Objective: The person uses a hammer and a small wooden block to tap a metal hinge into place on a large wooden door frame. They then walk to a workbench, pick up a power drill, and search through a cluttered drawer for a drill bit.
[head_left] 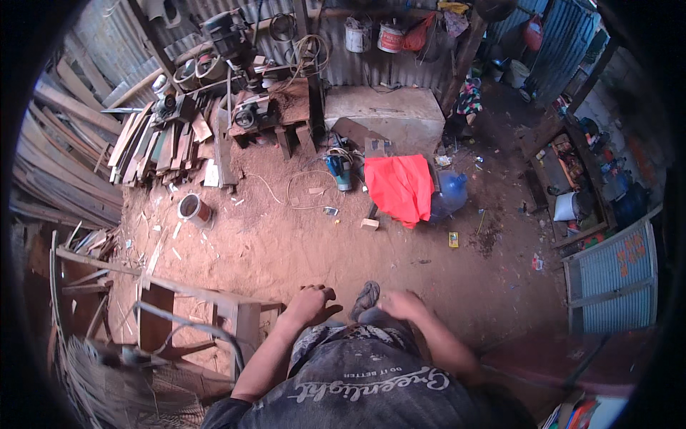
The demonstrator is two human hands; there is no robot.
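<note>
I look straight down at a sawdust-covered dirt floor. My left hand [311, 302] hangs in front of my body with its fingers curled loosely and holds nothing. My right hand [401, 303] is blurred beside my hip, also with nothing in it. One sandalled foot [366, 299] shows between the two hands. A wooden frame [214, 309] stands close on my left, nearest to my left hand.
Stacked planks [153, 139] and power tools [250, 114] lie at the back left. A red cloth [400, 187] covers a stool beside a blue water jug [450, 193]. A tin can [193, 209] rests on the floor. A cluttered bench [572, 186] stands at the right.
</note>
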